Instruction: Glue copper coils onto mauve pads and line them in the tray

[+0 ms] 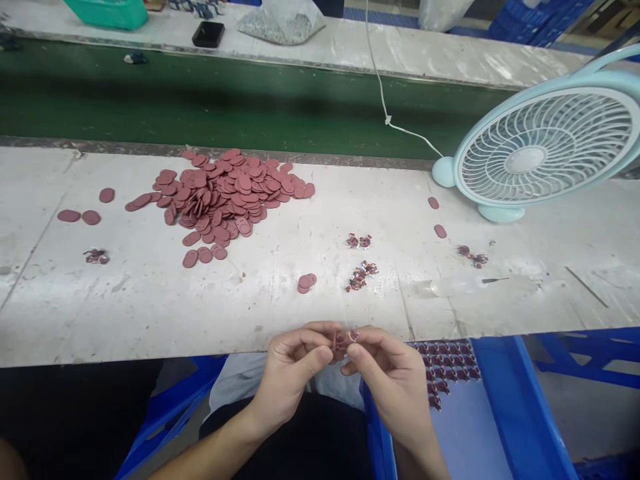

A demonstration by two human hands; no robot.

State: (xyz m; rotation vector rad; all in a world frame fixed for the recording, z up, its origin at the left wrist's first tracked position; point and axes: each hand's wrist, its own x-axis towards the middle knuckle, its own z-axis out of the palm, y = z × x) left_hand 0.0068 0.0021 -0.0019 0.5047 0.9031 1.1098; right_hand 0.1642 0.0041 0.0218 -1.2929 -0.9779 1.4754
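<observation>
My left hand (295, 360) pinches a flat reddish-brown oval piece, seen nearly edge-on, at the table's front edge. Against it, my right hand (387, 373) grips a small dark-red part (351, 337) with a pale, shiny rim. The two pieces meet between my fingertips, which partly hide them. Just beyond my hands lie a few loose oval pieces (304, 284) and small clusters of dark-red parts (362, 275). Farther left is a large heap of reddish oval pieces (225, 193), some showing small holes.
A light-blue fan (525, 160) stands at right, its white cord (383, 93) running back. Near it lies a clear bottle with a dark thin tip (460, 285). A blue tray (525, 407) beside my right arm holds rows of dark-red parts. A green belt (300, 100) runs behind the table.
</observation>
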